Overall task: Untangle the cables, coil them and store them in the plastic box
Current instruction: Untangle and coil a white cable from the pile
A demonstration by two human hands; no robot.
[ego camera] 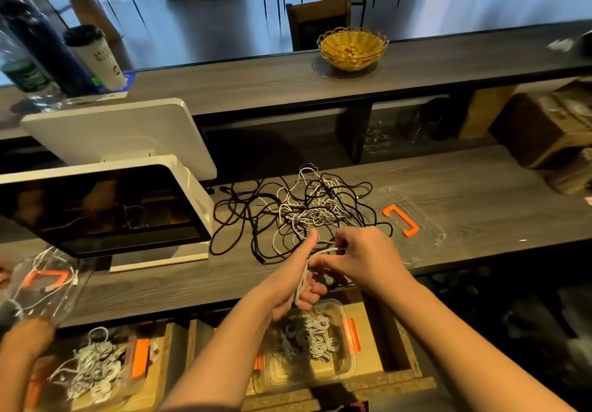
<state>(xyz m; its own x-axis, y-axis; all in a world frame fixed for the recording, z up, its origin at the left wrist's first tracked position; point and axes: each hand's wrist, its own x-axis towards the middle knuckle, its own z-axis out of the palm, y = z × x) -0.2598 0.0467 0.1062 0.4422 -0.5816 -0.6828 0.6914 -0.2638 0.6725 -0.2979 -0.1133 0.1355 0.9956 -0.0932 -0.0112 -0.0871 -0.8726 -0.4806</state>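
White cable (315,253) loops between left hand (296,280) and right hand (362,256), both pinching it.

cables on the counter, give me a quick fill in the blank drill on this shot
1. Both hands wind a ____ cable.
2. The tangled pile mixes white cables and ____ ones.
3. The clear lid beside the pile has an ____ handle.
4. The plastic box below the left hand and right hand holds ____ cables.

Missing: white; black; orange; coiled

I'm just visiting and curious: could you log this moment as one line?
step: coiling | left hand: holds white cable coil | right hand: pinches the cable | tangled cables: on counter | plastic box: below, open, holds coils
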